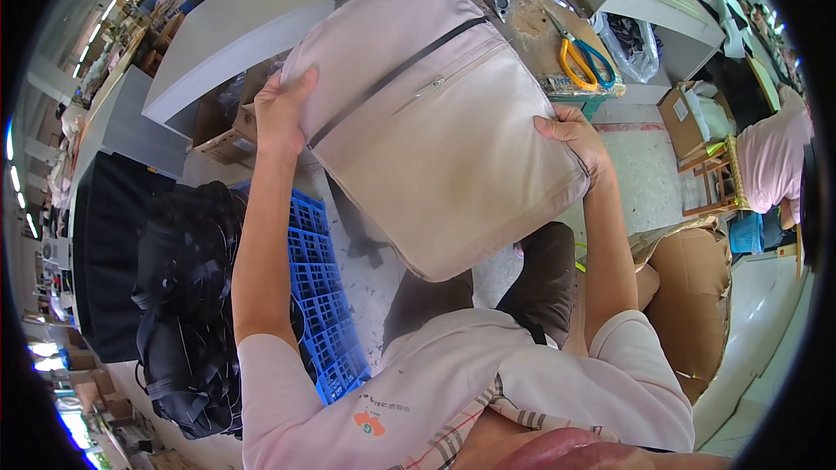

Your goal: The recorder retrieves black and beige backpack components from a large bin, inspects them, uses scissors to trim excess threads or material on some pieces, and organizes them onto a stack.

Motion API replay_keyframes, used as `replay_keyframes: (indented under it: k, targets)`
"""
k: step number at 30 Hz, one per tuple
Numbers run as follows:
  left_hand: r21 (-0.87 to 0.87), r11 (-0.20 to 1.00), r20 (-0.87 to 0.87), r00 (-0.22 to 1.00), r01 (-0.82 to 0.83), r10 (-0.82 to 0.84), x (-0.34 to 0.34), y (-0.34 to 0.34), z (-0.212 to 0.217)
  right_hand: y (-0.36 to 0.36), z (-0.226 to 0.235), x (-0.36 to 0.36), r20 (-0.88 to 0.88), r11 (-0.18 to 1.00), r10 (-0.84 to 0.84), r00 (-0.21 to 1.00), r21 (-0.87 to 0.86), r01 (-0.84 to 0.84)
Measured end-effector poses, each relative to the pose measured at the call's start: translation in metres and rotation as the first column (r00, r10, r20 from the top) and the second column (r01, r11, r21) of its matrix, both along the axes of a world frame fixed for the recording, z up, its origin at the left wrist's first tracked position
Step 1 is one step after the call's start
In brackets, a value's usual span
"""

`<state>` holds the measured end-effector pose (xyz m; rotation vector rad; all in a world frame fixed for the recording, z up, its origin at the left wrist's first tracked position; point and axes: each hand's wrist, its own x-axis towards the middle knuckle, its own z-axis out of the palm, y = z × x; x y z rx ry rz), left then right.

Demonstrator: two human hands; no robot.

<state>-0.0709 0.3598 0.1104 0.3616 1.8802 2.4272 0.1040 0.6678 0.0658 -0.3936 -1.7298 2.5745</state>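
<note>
While the person sat, both hands gripped a pale pink backpack (435, 122), held up in the air over the lap. The left hand (280, 113) clasped its left edge, the right hand (570, 135) its right edge. Zipper side faced up. Far right, yellow-handled scissors (582, 57) lay on the surface (531, 22). Near left, black bags (187, 296) piled beside a blue crate (326, 296).

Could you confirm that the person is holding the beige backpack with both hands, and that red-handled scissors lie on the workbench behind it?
Not quite: the scissors have yellow and teal handles, not red, as the head view shows. Both the left hand and the right hand do hold the beige backpack, with the workbench behind.
</note>
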Motion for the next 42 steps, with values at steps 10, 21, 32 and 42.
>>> replay_keyframes:
  k: [10, 21, 32, 42]
  targets:
    - [-0.011, 1.0, -0.036, 0.999, -0.012, 0.012, 0.012, 0.016, 0.01, 0.013, -0.004, 0.005, 0.045, 1.0, -0.017, 0.999, -0.018, 0.018]
    - [0.02, 0.996, -0.021, 0.996, -0.083, 0.084, 0.017, 0.005, 0.007, 0.018, 0.004, -0.008, 0.013, 0.994, 0.053, 0.999, 0.093, -0.054]
    - [0.019, 0.99, 0.01, 0.99, -0.139, 0.139, 0.007, 0.005, 0.007, 0.03, 0.014, -0.03, 0.018, 0.968, 0.132, 0.991, 0.211, -0.133]
    - [-0.577, 0.484, -0.697, 0.705, -0.658, 0.128, 0.049, -0.004, 0.02, 0.005, 0.031, -0.01, 0.014, 0.85, 0.21, 0.978, 0.492, -0.189]
